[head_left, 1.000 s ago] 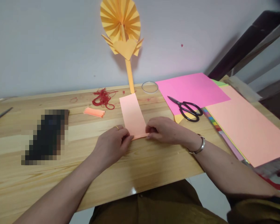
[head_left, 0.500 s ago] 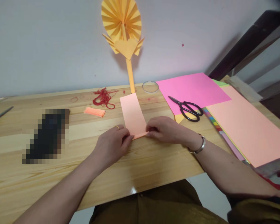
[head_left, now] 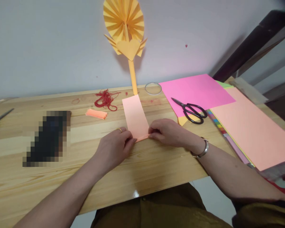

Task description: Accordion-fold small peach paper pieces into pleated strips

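Observation:
A strip of peach paper (head_left: 136, 115) lies on the wooden table, its near end folded into a narrow band. My left hand (head_left: 115, 146) pinches the left corner of that fold between thumb and fingers. At the right corner, my right hand (head_left: 164, 132) is closed on the same fold. Beyond the far end of the paper stands a yellow paper fan (head_left: 130, 50), with a heart shape and a rolled handle, against the wall. To the left of the strip lies a small pleated bundle of orange paper (head_left: 96, 114).
Red thread (head_left: 106, 99) lies in a tangle near the wall, left of a clear round disc (head_left: 153, 88). Black-handled scissors (head_left: 192, 110) rest across pink paper (head_left: 196, 91). A stack of peach sheets (head_left: 253, 129) covers the right side. A blurred-out dark object (head_left: 48, 139) lies left.
The folded band at the paper's near end looks slightly flatter between my fingers. Both hands keep their places and their hold.

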Motion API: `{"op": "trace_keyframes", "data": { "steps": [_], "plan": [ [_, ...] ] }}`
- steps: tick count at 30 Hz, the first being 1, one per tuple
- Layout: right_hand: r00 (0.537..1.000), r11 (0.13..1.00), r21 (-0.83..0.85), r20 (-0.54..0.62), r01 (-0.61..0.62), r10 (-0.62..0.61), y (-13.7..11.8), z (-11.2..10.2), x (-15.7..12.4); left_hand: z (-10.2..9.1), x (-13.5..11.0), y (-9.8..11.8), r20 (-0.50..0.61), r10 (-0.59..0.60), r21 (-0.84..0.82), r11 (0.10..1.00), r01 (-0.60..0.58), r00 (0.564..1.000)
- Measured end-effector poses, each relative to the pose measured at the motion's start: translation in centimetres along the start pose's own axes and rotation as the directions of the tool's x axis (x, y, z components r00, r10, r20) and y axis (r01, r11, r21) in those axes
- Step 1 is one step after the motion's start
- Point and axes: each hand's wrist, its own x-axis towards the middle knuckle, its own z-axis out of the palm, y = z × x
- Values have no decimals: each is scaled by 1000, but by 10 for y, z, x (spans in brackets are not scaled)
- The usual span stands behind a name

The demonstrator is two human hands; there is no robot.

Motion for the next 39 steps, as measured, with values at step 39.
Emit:
{"op": "trace_keyframes", "data": {
  "steps": [39],
  "plan": [
    [999, 1000, -23, -49, 2, -3, -3, 1, -1, 10, -3, -3, -27, 209, 27, 978, -208, 978]
  ]
}}
